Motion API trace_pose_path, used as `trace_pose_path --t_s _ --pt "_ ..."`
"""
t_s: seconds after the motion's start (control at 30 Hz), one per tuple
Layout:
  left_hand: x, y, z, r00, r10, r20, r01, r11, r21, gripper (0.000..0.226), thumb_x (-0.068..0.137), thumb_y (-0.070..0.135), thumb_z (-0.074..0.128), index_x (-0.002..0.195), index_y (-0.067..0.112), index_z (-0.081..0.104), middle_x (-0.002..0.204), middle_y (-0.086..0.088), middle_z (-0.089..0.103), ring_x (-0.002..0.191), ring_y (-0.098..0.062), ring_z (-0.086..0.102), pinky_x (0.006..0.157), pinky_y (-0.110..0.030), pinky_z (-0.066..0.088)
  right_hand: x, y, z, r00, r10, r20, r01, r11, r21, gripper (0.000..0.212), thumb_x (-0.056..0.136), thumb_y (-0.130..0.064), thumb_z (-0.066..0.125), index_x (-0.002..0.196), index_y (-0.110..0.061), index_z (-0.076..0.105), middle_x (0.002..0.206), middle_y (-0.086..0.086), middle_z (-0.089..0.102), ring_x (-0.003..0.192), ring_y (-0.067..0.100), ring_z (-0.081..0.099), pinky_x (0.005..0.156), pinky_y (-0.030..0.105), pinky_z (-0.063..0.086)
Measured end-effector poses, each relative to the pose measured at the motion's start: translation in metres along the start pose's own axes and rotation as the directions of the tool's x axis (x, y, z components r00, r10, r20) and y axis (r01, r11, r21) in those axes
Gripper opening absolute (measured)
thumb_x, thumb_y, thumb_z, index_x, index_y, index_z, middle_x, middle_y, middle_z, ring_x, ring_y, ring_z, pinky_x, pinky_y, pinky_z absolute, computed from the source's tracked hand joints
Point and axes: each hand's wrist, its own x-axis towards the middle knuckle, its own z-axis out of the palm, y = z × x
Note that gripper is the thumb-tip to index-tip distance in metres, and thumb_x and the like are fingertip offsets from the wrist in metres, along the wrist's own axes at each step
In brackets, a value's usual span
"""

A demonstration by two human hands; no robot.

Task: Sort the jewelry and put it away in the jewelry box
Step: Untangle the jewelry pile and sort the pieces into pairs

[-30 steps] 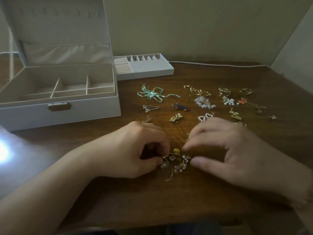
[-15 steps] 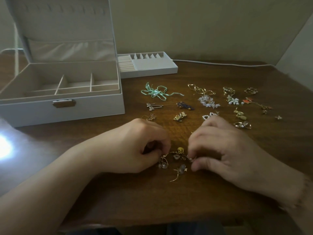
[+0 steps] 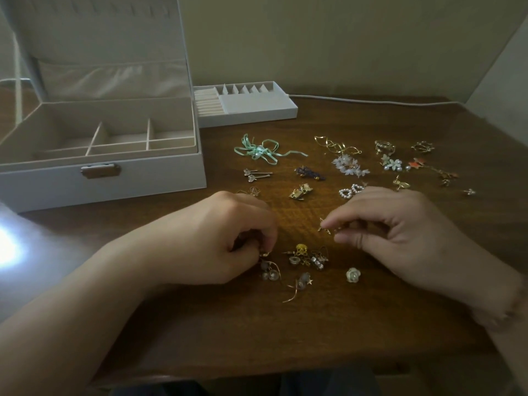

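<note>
A white jewelry box (image 3: 103, 181) stands open at the left, its compartments bare. Its removable tray (image 3: 248, 110) sits behind it to the right. Several earrings lie spread over the wooden table (image 3: 257, 338). A small tangled pile (image 3: 308, 255) with a yellow skull charm lies between my hands. My left hand (image 3: 223, 238) pinches a gold hook earring with clear beads (image 3: 270, 270) at the pile's left. My right hand (image 3: 400, 232) holds a small gold earring (image 3: 325, 228) between thumb and forefinger, just above the table. A pale rose stud (image 3: 353, 275) lies beside the pile.
A mint ribbon bow (image 3: 258, 151), pearl hearts (image 3: 350, 191), white flower pieces (image 3: 350, 165) and gold rings (image 3: 384, 147) lie in rows beyond my hands. A white cable (image 3: 371, 100) runs along the table's back edge. A bright glare (image 3: 5, 247) sits at the left.
My hands have drawn apart from the pile. The right hand lifted up and right with a small gold earring, uncovering the rose stud. The left hand pulled the beaded earring leftward.
</note>
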Motion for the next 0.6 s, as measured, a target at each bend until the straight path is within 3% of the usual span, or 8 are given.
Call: trace_pose_path --t_s 0.17,0.27,0.5,0.6 --pt "0.000 0.000 0.000 1.000 0.017 -0.002 -0.017 1.000 0.017 0.017 0.082 0.015 0.055 0.089 0.024 0.069 0.092 0.018 0.059 0.093 -0.006 0.061 0.075 -0.020 0.052 0.002 -0.010 0.008 0.996 -0.033 0.082 0.039 0.997 -0.072 0.027 0.079 -0.028 0.073 0.106 -0.033 0.073 0.091 -0.021 0.067 0.092 0.005 0.061 0.077 0.031 0.053" --pt "0.001 0.001 0.000 1.000 0.025 -0.001 -0.025 0.999 0.022 0.017 0.082 0.015 0.055 0.088 0.022 0.069 0.091 0.016 0.060 0.092 -0.007 0.061 0.075 -0.019 0.052 0.004 -0.011 0.009 0.991 -0.013 0.134 0.029 0.993 -0.113 0.033 0.079 -0.024 0.076 0.109 -0.037 0.070 0.094 -0.026 0.065 0.095 0.001 0.058 0.078 0.033 0.053" --pt "0.000 0.003 -0.001 0.999 0.032 0.011 -0.032 0.999 0.011 0.017 0.081 0.017 0.054 0.087 0.024 0.068 0.091 0.014 0.060 0.091 -0.007 0.061 0.075 -0.018 0.051 0.001 -0.007 0.001 0.991 0.073 0.112 -0.063 0.994 -0.093 0.026 0.077 -0.034 0.066 0.101 -0.045 0.070 0.088 -0.028 0.063 0.090 0.001 0.060 0.071 0.022 0.050" --pt "0.000 0.004 -0.002 0.999 0.033 0.014 -0.033 0.999 0.001 0.018 0.081 0.018 0.053 0.088 0.023 0.069 0.091 0.014 0.061 0.092 -0.008 0.061 0.074 -0.023 0.053 -0.001 -0.004 -0.004 0.989 0.095 0.112 -0.086 0.993 -0.081 0.026 0.076 -0.037 0.064 0.100 -0.047 0.069 0.087 -0.032 0.062 0.090 0.000 0.060 0.076 0.016 0.048"
